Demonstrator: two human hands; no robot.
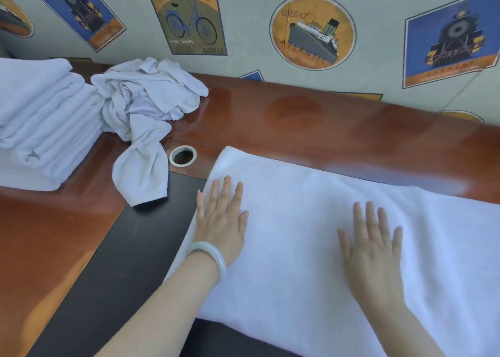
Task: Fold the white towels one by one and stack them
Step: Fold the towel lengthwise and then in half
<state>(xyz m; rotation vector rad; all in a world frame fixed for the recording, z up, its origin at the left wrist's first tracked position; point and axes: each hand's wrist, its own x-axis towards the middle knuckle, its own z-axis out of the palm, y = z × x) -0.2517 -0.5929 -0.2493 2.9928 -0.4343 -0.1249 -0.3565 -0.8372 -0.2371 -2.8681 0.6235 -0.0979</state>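
Both of the person's hands lie flat, palms down, on a white towel [311, 221] spread across the bench [297, 118]. The left hand [220, 218] presses near the towel's left edge, fingers extended and slightly spread; a pale bangle [209, 256] sits on that wrist. The right hand [372, 251] rests toward the middle of the towel, fingers likewise extended. Neither grip is closed on anything: both are fully open and merely bear on the cloth. The towel lies partly on the reddish-brown wood and partly on the bench's dark inset panel [121, 248]. At the far left stands a stack of folded towels [40, 123]. Just beside it, touching, lies a heap of crumpled towels [146, 99], one end trailing down onto the dark panel. A round cable hole with a pale rim [183, 155] sits between that heap and the spread towel. The wall behind carries printed poster motifs [185, 18].
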